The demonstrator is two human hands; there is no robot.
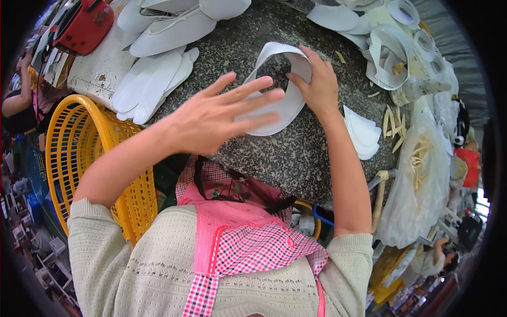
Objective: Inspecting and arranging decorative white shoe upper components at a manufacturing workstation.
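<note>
A white looped piece (289,108), which looks like a shoe upper, stands over the speckled stone tabletop in front of me. My right hand (321,87) pinches its right rim, thumb inside the loop and fingers outside. Across the piece's left side spreads my left hand (219,116), fingers stretched apart and slightly blurred. It covers part of the piece; whether it touches it I cannot tell. To the right of the piece, near my right forearm, lies a small stack of white rounded pieces (362,132).
White insole-shaped pieces (150,82) are stacked at the left, below larger white shoe parts (174,34). A yellow basket (79,150) stands beside my left arm. Far left is a red container (84,26). Rightward are tape rolls (404,11) and a plastic bag (417,195) holding beige strips.
</note>
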